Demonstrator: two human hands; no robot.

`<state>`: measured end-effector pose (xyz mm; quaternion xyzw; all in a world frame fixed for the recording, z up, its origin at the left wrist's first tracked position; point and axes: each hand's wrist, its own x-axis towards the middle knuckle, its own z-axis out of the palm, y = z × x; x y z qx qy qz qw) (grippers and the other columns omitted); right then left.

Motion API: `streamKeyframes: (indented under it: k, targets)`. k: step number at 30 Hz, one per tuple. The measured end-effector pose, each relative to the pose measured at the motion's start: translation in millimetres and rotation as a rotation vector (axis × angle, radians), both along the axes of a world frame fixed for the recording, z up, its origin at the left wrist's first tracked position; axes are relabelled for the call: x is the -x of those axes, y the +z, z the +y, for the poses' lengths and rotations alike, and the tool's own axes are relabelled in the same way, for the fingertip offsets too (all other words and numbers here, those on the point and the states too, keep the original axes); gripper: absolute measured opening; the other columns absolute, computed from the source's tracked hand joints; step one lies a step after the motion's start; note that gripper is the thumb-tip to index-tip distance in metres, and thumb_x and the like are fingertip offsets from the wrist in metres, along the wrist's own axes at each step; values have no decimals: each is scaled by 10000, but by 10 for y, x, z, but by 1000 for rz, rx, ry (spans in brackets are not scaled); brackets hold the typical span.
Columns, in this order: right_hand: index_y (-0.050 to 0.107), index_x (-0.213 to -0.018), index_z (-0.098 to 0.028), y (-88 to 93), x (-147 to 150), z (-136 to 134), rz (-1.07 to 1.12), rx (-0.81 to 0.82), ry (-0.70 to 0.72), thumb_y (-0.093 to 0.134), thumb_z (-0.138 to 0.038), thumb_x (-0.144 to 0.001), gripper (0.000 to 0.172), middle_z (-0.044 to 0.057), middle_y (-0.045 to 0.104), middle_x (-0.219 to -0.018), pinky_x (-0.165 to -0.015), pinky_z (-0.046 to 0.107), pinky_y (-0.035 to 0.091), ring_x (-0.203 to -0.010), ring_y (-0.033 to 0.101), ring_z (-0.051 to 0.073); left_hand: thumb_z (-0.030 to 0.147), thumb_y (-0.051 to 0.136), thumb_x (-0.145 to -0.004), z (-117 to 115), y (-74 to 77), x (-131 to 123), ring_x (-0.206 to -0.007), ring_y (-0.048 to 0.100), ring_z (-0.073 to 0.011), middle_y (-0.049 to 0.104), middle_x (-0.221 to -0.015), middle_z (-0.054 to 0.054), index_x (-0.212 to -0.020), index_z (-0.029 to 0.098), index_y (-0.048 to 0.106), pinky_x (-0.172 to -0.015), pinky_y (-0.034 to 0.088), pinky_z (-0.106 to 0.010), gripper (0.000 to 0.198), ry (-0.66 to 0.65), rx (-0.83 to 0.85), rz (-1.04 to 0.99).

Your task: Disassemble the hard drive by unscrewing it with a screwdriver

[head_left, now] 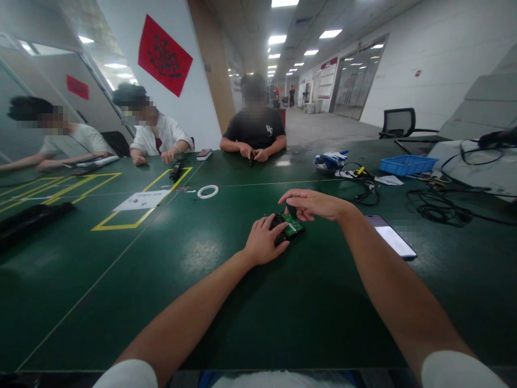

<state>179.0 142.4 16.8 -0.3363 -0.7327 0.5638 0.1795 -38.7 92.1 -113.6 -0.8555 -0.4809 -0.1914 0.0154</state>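
On the green table lies a small black device with a bare green circuit board (294, 227) facing up. My left hand (264, 241) rests around its near left side, with the fingers over the casing and the thumb beside the board. Just above the board's far right edge is my right hand (313, 205), its index finger stretched out to the left and its other fingers curled. A small dark thing shows at those fingertips; it is too small to name, and the curled fingers partly hide it. To the right of my right forearm lies a phone (393, 237) with a lit screen.
A white ring (207, 192) and a white paper sheet (142, 200) lie left. Back right are a blue tray (407, 165), a bundled blue-and-white packet (330, 160) and tangled black cables (438, 205). A long black object (34, 223) lies far left. Several people sit across the table.
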Motion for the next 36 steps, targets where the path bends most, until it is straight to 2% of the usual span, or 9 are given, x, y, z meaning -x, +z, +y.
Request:
streamKeyframes:
  k: [5,9,14,18,23,28,31,36]
  targets:
    - [699,-1100,-172,35,-46,25,-50,-156,-22,625,-452,-902,351,12,634,-817,-496,184,352,-595,461,73,580,587,-896,-1,3,9,-1396,355,-379,344,-1575,-85,-1454,358,500,-1131,297,-573,607,0,22,-8]
    - [711,-974,-152,62,-37,2,-69,-200,-71,666,-424,-862,297,36,669,-868,-526,198,376,-628,487,82,580,591,-892,8,-17,21,-1397,352,-382,340,-1577,-89,-1452,354,504,-1128,297,-577,610,0,20,-11]
    - [687,-964,-162,73,8,-39,-104,-134,-61,680,-384,-846,252,46,696,-885,-459,186,351,-571,491,70,582,584,-895,9,-24,24,-1398,352,-377,345,-1570,-90,-1453,359,500,-1129,298,-575,606,3,11,1]
    - [683,-1025,-169,60,38,-47,-61,-76,10,614,-365,-882,252,61,719,-1000,-409,185,333,-524,492,56,574,591,-891,1,-7,10,-1392,357,-376,342,-1571,-89,-1454,359,499,-1123,300,-577,609,8,7,10]
    - [681,-936,-154,47,69,-61,-77,-41,74,579,-413,-914,280,50,721,-873,-413,177,366,-515,522,65,568,597,-888,-7,15,-2,-1390,358,-373,346,-1570,-80,-1452,362,498,-1116,311,-577,609,7,17,8]
    - [615,-966,-167,20,93,-73,-34,23,49,608,-456,-918,293,83,719,-1029,-428,182,419,-537,555,66,570,603,-884,-2,0,13,-1387,363,-385,345,-1570,-93,-1446,357,508,-1115,310,-575,608,0,10,5]
    - [593,-1053,-181,-6,91,-58,-2,50,40,609,-473,-925,320,66,699,-972,-443,189,434,-551,584,79,572,598,-888,3,-19,18,-1391,358,-385,346,-1569,-97,-1449,356,504,-1121,304,-573,609,-1,0,2]
    - [586,-1167,-173,-4,74,-51,-3,67,63,557,-518,-951,408,3,624,-735,-474,200,446,-541,588,98,566,604,-886,6,-22,14,-1392,356,-385,332,-1579,-90,-1445,359,508,-1119,307,-576,604,4,3,-3]
